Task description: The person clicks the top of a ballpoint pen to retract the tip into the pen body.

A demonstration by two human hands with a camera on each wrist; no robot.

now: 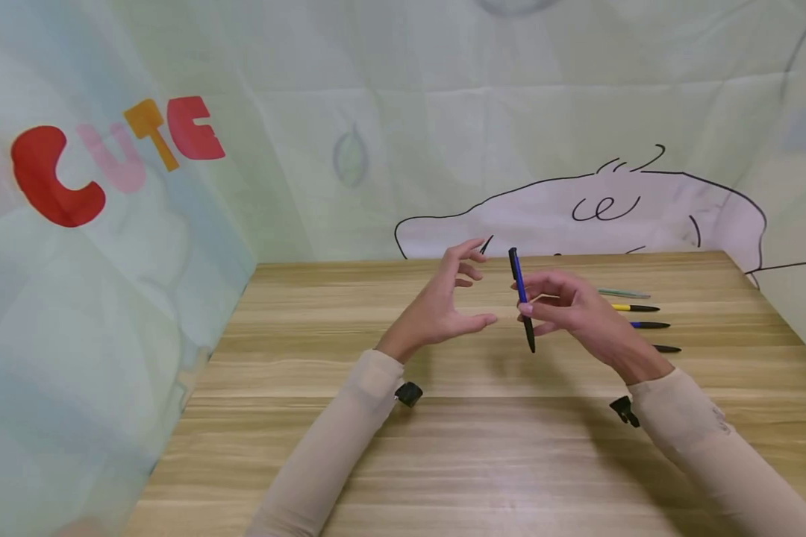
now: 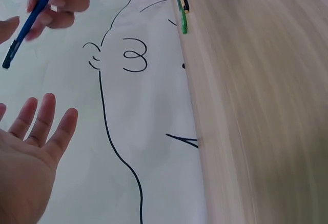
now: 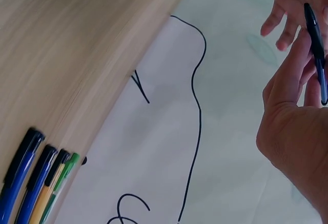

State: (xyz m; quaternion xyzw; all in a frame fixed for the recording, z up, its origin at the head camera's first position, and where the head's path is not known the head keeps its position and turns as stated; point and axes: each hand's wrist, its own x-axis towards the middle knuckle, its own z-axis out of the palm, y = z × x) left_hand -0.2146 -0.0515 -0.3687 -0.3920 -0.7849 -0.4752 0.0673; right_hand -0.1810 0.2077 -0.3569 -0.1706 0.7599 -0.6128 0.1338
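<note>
A blue pen [image 1: 520, 287] with a black clip end and black tip stands nearly upright above the table, pinched between the thumb and fingers of my right hand [image 1: 567, 306]. To its left my left hand [image 1: 446, 298] is held up, thumb and fingers spread apart, with nothing in it. The left wrist view shows the same pen [image 2: 31, 21] slanting in the right hand's fingers [image 2: 66, 3], beyond the spread left hand [image 2: 31, 157]. In the right wrist view the pen [image 3: 316, 49] overlaps the left palm behind it.
On the table [image 1: 443, 447], right of my right hand, several pens lie in a row: a green pen [image 1: 625, 293], a yellow pen [image 1: 634, 307] with a black end, and blue pens [image 3: 38, 183], partly hidden by the hand in the head view. A printed cloth backdrop [image 1: 322, 171] borders the table.
</note>
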